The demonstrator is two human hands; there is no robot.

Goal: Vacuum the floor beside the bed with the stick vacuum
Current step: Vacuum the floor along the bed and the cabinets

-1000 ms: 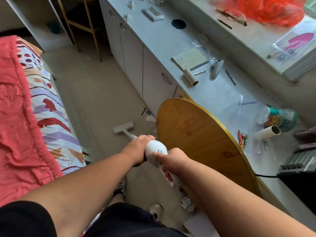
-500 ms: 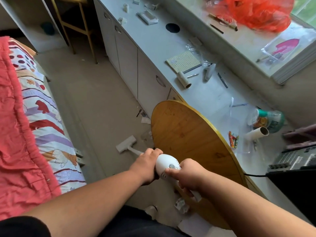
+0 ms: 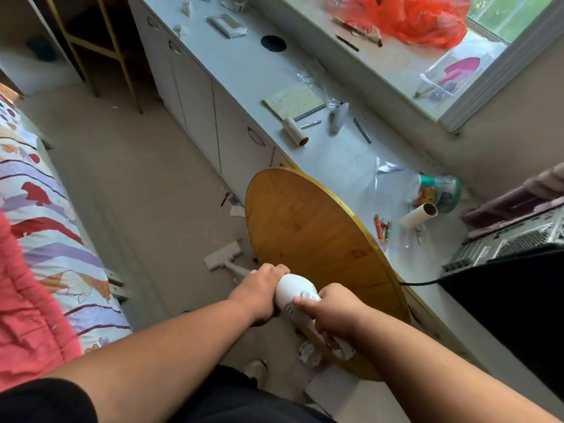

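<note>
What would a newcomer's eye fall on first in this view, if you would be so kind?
Most likely both hands, left hand and right hand, gripping the white stick vacuum at centre, its floor head on the floor ahead. Just right of it a round wooden tabletop leans against the cluttered counter; a red plastic bag glows at the window, top right.

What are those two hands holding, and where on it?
Both grip the white stick vacuum: the left hand round the front of its body, the right hand on the rear handle.
</note>
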